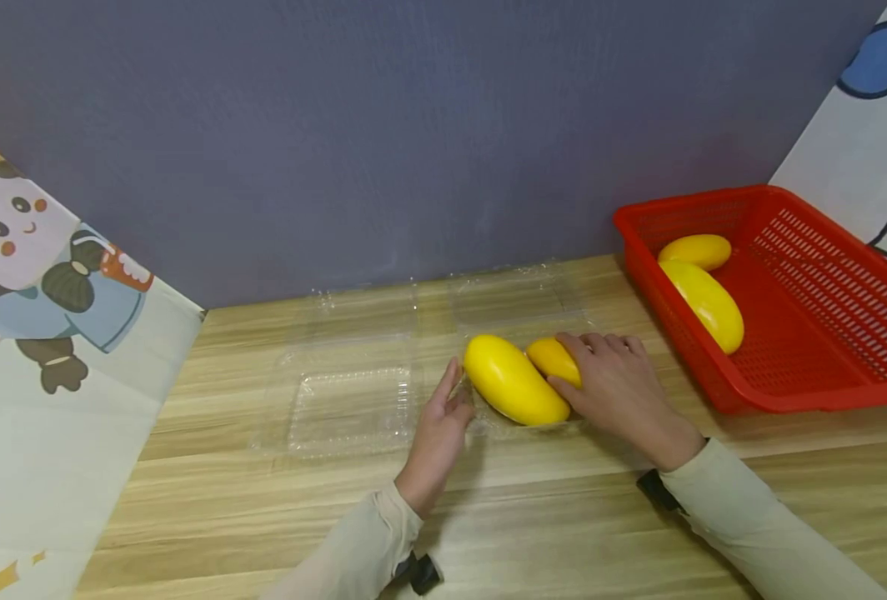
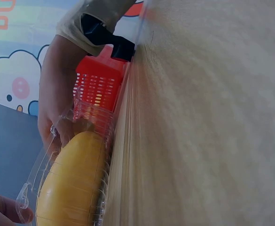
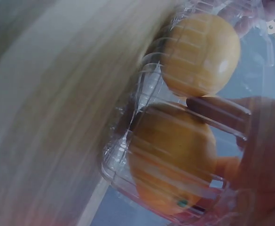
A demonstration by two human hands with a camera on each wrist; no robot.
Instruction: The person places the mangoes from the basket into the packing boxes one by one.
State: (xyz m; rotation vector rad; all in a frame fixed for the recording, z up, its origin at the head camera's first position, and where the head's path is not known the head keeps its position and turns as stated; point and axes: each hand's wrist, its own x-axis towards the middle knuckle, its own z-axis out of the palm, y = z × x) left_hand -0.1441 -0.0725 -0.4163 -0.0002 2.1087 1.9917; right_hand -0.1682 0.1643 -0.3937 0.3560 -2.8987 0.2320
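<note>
In the head view, a big yellow mango (image 1: 517,382) and a smaller orange-yellow mango (image 1: 553,360) lie side by side in an open clear plastic clamshell box (image 1: 514,298). My right hand (image 1: 616,387) grips the smaller mango, its thumb between the two fruits. A green dot marks the end of that mango (image 3: 172,155) in the right wrist view. My left hand (image 1: 436,437) holds the near left edge of the box beside the big mango. The left wrist view shows the big mango (image 2: 74,181) through the ribbed box wall, with left fingertips (image 2: 24,214) at the rim.
Another open clear clamshell box (image 1: 349,412) sits to the left on the wooden table (image 1: 211,500). At the right stands a red perforated basket (image 1: 796,350) holding a yellow mango (image 1: 704,304) and a smaller one (image 1: 697,250). A grey-blue wall (image 1: 383,150) rises behind.
</note>
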